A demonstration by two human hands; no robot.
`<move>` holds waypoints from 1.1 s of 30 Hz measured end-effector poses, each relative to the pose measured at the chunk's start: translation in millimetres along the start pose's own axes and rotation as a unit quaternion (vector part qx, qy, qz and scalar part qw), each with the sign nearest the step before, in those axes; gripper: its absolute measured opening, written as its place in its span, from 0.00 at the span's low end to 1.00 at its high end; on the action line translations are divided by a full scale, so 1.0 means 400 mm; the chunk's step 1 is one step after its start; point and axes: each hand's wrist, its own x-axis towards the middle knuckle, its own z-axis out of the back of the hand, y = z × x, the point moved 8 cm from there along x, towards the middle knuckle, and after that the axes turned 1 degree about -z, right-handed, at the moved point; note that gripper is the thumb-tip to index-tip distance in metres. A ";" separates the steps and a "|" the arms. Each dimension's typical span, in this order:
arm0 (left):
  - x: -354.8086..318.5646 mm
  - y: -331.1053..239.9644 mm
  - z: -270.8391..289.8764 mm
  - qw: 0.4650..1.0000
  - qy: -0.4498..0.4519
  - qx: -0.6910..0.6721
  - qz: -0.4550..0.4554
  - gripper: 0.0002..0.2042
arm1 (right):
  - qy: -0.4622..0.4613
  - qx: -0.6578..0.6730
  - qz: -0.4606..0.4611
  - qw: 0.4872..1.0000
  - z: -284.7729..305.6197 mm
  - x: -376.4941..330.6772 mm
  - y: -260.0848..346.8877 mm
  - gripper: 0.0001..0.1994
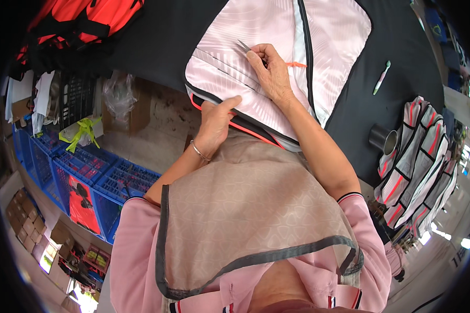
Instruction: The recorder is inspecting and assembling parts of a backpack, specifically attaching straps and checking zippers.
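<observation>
Where the picture's left edge bends away, blue plastic crates with a lattice pattern sit stacked on the floor, one showing an orange-red sheet, and a crumpled clear plastic bag lies near a cardboard box; both stand off the work surface, out of the hands' way. Moving right, the left hand, with a thin metal bracelet at the wrist, lies flat and spread on the near edge of a pale pink garment, apparently pinning the slippery cloth so it stays taut. That garment is spread on the black table, its smooth, faintly patterned fabric edged in dark piping and a thin orange-red trim. Just beyond, the right hand is closed around small metal snips, the points resting on the fabric, with a short orange thread showing by the fingers. Farther right lie a white and green pen, a dark metal cup, and a stack of folded striped garments in white, black and red.
</observation>
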 end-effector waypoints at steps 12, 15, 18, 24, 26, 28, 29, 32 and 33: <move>-0.065 -0.067 -0.064 0.979 0.106 -0.171 -0.043 0.17 | -0.029 -0.318 0.219 0.922 0.096 -0.207 0.263 0.12; -0.065 -0.063 -0.072 0.976 0.122 -0.177 -0.035 0.19 | -0.018 -0.347 0.231 0.909 0.080 -0.202 0.256 0.12; -0.067 -0.061 -0.074 0.973 0.132 -0.185 -0.042 0.20 | -0.027 -0.364 0.246 0.898 0.075 -0.207 0.261 0.12; -0.071 -0.062 -0.077 0.971 0.139 -0.192 -0.042 0.20 | -0.034 -0.403 0.282 0.870 0.066 -0.210 0.275 0.11; -0.071 -0.064 -0.076 0.970 0.141 -0.191 -0.049 0.19 | -0.031 -0.406 0.282 0.869 0.064 -0.209 0.273 0.11; -0.068 -0.056 -0.067 0.974 0.133 -0.181 -0.040 0.19 | -0.028 -0.409 0.282 0.868 0.066 -0.211 0.270 0.11; -0.067 -0.057 -0.066 0.974 0.132 -0.182 -0.040 0.19 | -0.029 -0.369 0.233 0.899 0.086 -0.203 0.255 0.10; -0.069 -0.062 -0.064 0.975 0.130 -0.172 -0.054 0.20 | -0.031 -0.315 0.198 0.928 0.102 -0.194 0.235 0.09; -0.071 -0.064 -0.067 0.974 0.132 -0.178 -0.055 0.20 | -0.033 -0.301 0.213 0.929 0.102 -0.196 0.239 0.09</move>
